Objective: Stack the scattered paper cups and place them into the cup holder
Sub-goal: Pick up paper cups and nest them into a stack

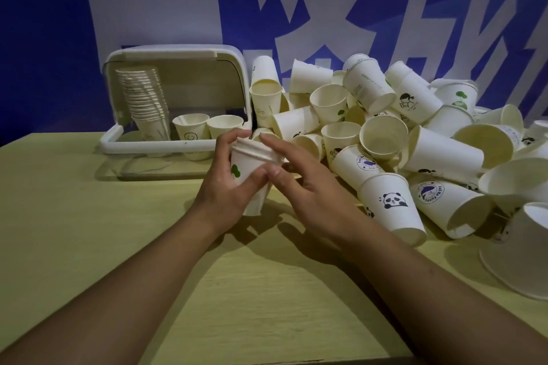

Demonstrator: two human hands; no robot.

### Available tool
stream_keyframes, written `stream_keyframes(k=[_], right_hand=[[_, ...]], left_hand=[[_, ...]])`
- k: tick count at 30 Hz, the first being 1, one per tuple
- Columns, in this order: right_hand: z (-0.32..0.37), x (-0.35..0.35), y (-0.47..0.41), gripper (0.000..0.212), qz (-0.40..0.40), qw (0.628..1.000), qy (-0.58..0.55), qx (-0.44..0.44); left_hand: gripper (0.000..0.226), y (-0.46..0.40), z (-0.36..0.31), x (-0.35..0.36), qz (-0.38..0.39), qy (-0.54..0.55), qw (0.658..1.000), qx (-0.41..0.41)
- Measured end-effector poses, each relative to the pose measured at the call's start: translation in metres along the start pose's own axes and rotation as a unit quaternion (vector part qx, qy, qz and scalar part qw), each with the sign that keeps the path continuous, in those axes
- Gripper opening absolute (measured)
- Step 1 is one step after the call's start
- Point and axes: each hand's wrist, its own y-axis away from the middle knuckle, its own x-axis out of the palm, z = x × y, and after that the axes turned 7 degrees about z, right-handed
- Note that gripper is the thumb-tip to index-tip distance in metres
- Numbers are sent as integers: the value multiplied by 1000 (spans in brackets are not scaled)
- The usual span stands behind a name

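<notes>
1. Left hand (225, 187) — fingers and thumb curled round a short stack of cups (252, 169), held upright just above the table (89, 231).
2. Right hand (308, 187) — fingers nearly straight, fingertips touching the stack's rim and side; it grips nothing.
3. Cup holder (178, 104) behind the hands, lid raised: a tall leaning stack at its left, two single cups beside it.
4. Cup pile (400, 139) at right, most lying tipped over.
</notes>
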Motion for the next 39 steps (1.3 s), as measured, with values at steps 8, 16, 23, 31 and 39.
stream_keyframes(k=[8,16,23,31,39], right_hand=[[-29,-1,-17,67,-27,982,182,44],[-25,4,-28,77,27,926,366,95],[-24,-5,-27,77,95,926,361,57],[-34,-17,-26,74,-105,971,171,134],[-6,-13,-17,59,-216,973,-79,14]], left_hand=[[52,-15,10,-12,-248,-69,958,-126],[51,-16,8,-17,-270,-59,951,-139],[46,-11,9,-13,-203,-34,976,-73],[57,-3,1,-9,-111,12,993,-29],[79,4,-1,7,55,6,998,9]])
